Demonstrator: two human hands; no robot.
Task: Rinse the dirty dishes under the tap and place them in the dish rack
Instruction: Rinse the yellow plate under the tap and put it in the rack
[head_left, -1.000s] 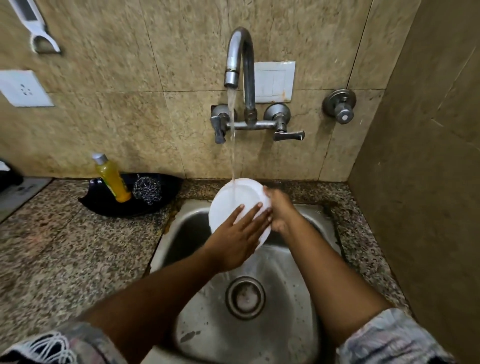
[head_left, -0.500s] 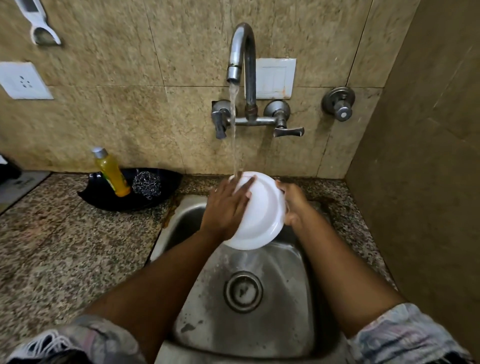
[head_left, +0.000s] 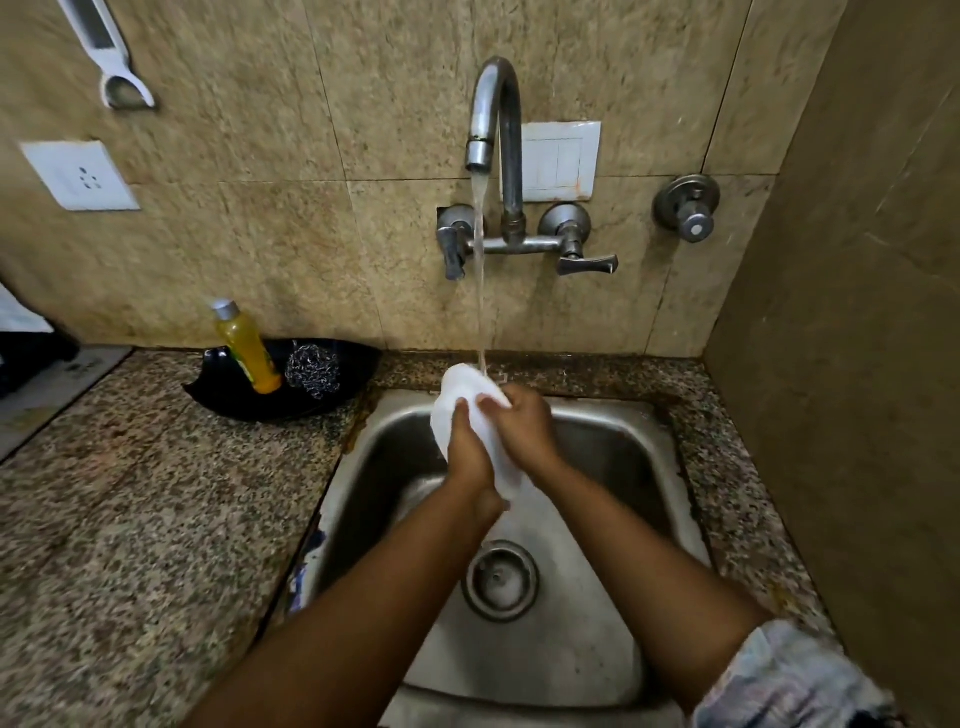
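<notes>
Dish-rinsing at a steel sink (head_left: 613, 431): a white plate (head_left: 457, 395) was held nearly edge-on to the camera over the back of the basin, its long axis running from upper left, where the top rim met the stream of water (head_left: 480, 291), down to lower right between the two wrists. On the far left of the granite surface (head_left: 130, 493) stood a black tray (head_left: 218, 389) carrying a yellow soap bottle (head_left: 248, 348) and a steel scourer (head_left: 311, 370), well apart from the plate. Next came the left hand (head_left: 470, 452), closed against the plate's near, left-facing side with its fingers pointing up toward the rim. The tap (head_left: 496, 119) poured straight down onto the plate's upper edge. The right hand (head_left: 522, 423) was clamped over the opposite face, fingers curled across the top, so the plate sat pinched between both hands, each about equally near to it. The drain (head_left: 500, 579) lay open below, closer to the camera. No dish rack appeared anywhere in view, so which way the plate would have to travel could not be told; judging by the running water and the two-handed hold, rinsing seemed unfinished, and the plate would likely need turning to bring its faces under the stream before leaving the sink.
</notes>
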